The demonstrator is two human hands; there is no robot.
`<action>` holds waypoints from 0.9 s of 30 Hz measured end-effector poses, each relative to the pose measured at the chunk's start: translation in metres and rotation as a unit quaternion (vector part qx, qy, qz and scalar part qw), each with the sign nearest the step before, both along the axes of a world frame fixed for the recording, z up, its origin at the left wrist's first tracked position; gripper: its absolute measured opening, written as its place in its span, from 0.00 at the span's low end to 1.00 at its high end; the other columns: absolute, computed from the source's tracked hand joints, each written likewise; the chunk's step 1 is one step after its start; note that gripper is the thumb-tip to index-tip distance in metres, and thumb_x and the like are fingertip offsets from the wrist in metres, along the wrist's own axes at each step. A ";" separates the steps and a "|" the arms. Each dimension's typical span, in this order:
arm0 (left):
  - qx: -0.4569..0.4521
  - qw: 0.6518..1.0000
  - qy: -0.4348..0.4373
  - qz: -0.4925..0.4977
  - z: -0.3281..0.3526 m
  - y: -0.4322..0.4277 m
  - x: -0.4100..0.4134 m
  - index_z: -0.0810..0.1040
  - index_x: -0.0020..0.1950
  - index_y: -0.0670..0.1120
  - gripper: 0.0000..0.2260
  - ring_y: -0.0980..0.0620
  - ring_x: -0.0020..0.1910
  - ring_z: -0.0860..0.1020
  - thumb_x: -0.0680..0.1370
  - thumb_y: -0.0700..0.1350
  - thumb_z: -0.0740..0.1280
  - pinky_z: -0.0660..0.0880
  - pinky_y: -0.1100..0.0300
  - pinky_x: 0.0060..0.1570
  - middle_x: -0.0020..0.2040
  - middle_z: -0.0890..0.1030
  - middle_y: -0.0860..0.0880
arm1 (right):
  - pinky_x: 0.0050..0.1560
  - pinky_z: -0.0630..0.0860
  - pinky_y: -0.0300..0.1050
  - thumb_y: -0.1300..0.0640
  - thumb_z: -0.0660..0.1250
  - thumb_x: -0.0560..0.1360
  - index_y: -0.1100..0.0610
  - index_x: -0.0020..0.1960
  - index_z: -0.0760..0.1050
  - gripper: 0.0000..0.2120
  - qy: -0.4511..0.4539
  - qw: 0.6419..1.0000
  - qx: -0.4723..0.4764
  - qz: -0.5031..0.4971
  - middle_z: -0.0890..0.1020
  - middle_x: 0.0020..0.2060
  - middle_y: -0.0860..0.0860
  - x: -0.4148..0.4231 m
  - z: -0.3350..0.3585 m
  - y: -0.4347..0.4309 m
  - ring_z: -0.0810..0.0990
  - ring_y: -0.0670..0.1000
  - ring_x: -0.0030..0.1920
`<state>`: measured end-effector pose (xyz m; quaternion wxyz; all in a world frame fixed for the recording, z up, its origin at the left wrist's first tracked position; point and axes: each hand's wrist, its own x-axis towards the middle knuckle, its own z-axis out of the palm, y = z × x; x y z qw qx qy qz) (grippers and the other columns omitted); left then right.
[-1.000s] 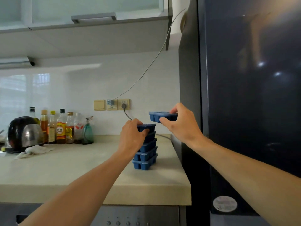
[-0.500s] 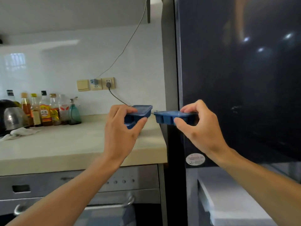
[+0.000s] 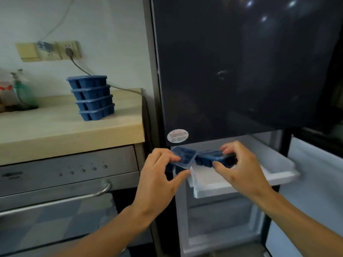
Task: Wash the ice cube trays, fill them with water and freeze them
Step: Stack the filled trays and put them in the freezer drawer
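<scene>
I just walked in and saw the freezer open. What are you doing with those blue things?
A person is loading ice cube trays into the freezer. The left hand grips one blue plastic ice cube tray and the right hand grips a second blue tray, both held at the left end of the pulled-out white plastic freezer drawer under the dark fridge door. Neither tray is set down yet. A stack of four more blue trays stands on the beige countertop beside the fridge.
</scene>
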<state>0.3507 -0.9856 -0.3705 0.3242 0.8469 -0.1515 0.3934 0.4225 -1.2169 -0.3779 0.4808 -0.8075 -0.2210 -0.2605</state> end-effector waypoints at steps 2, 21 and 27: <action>0.002 0.999 0.034 -0.012 -0.018 -0.018 0.012 0.79 0.53 0.51 0.13 0.55 0.53 0.77 0.72 0.49 0.78 0.76 0.64 0.52 0.53 0.74 0.58 | 0.40 0.76 0.36 0.53 0.77 0.69 0.44 0.46 0.69 0.17 0.022 0.998 -0.045 -0.026 0.77 0.50 0.38 0.010 -0.015 -0.015 0.78 0.41 0.48; 0.020 0.961 0.274 0.024 -0.064 -0.157 0.207 0.77 0.51 0.48 0.11 0.46 0.48 0.78 0.75 0.50 0.75 0.76 0.54 0.47 0.53 0.74 0.49 | 0.49 0.73 0.52 0.49 0.76 0.73 0.53 0.49 0.68 0.17 0.214 0.941 -0.195 -0.177 0.69 0.55 0.53 0.173 -0.068 -0.114 0.76 0.59 0.48; 0.074 0.959 0.274 0.015 -0.069 -0.179 0.252 0.75 0.64 0.42 0.18 0.41 0.60 0.75 0.78 0.48 0.72 0.74 0.49 0.60 0.64 0.74 0.42 | 0.61 0.75 0.55 0.49 0.73 0.76 0.57 0.73 0.67 0.30 0.226 0.892 -0.349 -0.175 0.69 0.69 0.62 0.214 -0.068 -0.118 0.73 0.67 0.65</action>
